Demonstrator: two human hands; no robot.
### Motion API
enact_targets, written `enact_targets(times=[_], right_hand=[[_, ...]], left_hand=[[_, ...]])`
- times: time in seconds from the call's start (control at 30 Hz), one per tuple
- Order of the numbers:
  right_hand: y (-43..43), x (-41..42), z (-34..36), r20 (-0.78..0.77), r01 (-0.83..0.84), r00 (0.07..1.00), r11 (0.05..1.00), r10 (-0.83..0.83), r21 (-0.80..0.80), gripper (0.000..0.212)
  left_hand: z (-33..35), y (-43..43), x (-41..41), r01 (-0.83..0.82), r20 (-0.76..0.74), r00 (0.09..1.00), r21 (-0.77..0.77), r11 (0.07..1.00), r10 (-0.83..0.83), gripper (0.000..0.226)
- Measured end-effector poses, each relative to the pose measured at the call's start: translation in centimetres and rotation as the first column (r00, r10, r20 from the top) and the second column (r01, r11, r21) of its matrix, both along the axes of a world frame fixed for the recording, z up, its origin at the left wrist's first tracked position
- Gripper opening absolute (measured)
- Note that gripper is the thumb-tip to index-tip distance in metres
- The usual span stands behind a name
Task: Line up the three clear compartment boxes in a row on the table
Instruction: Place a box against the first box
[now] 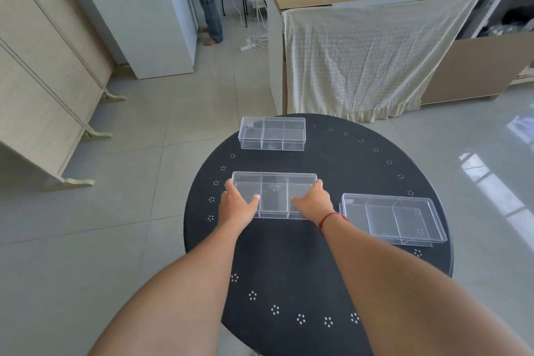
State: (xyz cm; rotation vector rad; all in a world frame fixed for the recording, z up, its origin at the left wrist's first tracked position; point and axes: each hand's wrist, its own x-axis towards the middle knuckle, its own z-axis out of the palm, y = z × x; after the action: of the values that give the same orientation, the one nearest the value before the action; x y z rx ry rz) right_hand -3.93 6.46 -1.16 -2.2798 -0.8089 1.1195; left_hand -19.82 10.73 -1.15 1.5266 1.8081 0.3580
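Note:
Three clear compartment boxes lie on a round black table (pixel 361 176). The far box (pixel 272 133) sits at the table's back left. The middle box (pixel 274 193) is at the centre, gripped at both ends: my left hand (pixel 238 202) holds its left end with the thumb on the lid, and my right hand (pixel 313 202), with a red string at the wrist, holds its right end. The right box (pixel 393 218) lies apart at the right edge, turned slightly clockwise.
The table has a ring of small white flower prints near its rim. Beyond it stand a counter draped with a cream cloth (pixel 361 61), a white cabinet (pixel 150 20) and a folding screen (pixel 43 81) at left. A person's legs (pixel 209 3) show at the back.

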Motion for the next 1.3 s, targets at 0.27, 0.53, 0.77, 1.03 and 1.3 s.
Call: enact_targets(times=[0.27, 0.53, 0.77, 1.03, 1.3], right_hand=[[5.8, 0.3, -1.2, 0.001, 0.031, 1.000, 1.000, -0.030, -0.004, 0.067], [8.1, -0.1, -3.5, 0.107, 0.052, 0.993, 0.996, -0.044, -0.074, 0.081], [9.3, -0.3, -3.3, 0.477, -0.281, 0.840, 0.959, 0.260, -0.029, 0.023], [10.3, 0.9, -4.4, 0.408, -0.416, 0.828, 0.909, 0.385, -0.013, 0.033], [11.7, 1.3, -4.8, 0.387, -0.366, 0.858, 0.931, 0.339, -0.005, 0.037]], left_hand=[[-1.1, 6.0, 0.7, 0.053, -0.012, 0.999, 0.002, 0.999, -0.053, 0.075], [-4.4, 8.8, 0.4, 0.183, 0.052, 0.982, -0.041, 0.982, -0.181, 0.074], [-4.8, 9.8, 1.2, 0.372, -0.229, 0.920, 0.248, 0.895, -0.319, 0.058], [-5.1, 11.0, 1.7, 0.445, -0.210, 0.890, 0.203, 0.872, -0.405, 0.042], [-4.8, 12.6, 2.7, 0.481, -0.256, 0.867, 0.200, 0.854, -0.429, 0.042]])
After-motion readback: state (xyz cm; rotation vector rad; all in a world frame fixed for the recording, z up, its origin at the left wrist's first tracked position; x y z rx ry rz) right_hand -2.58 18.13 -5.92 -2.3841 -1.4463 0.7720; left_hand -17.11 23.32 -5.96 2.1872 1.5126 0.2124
